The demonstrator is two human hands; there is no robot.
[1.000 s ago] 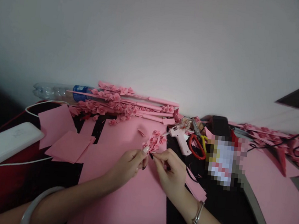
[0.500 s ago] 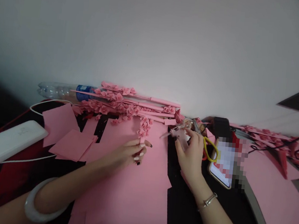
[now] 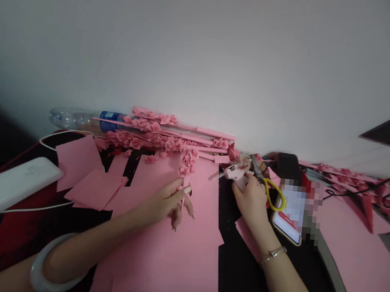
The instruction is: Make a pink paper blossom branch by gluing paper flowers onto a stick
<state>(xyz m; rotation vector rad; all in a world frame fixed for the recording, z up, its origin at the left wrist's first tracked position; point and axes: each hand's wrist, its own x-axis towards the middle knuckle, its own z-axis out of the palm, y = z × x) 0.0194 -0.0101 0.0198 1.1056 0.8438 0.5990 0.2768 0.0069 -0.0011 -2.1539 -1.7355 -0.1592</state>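
Between the thumb and fingers of my left hand (image 3: 171, 199) is the stem of a pink paper flower spray (image 3: 189, 161), its small folded roses pointing away from me. Beneath it lie large pink paper sheets (image 3: 176, 255). My right hand (image 3: 250, 196) is closed around the handle of a pale pink glue gun (image 3: 236, 174), whose nozzle points left. Yellow-handled scissors (image 3: 273, 198) lie just right of that hand. A finished-looking pile of paper flower stems (image 3: 168, 138) rests behind, along the wall.
At left are a white power strip-like box (image 3: 12, 192), smaller pink paper squares (image 3: 95, 187) and a plastic bottle (image 3: 75, 118). A phone (image 3: 288, 216) and more pink paper (image 3: 360, 265) lie at right. Cables cross both sides.
My right hand has closed round the glue gun's handle, and the gun shows more plainly. My left fingers have shifted on the stem, the lower ones loosening; the flower spray has risen slightly.
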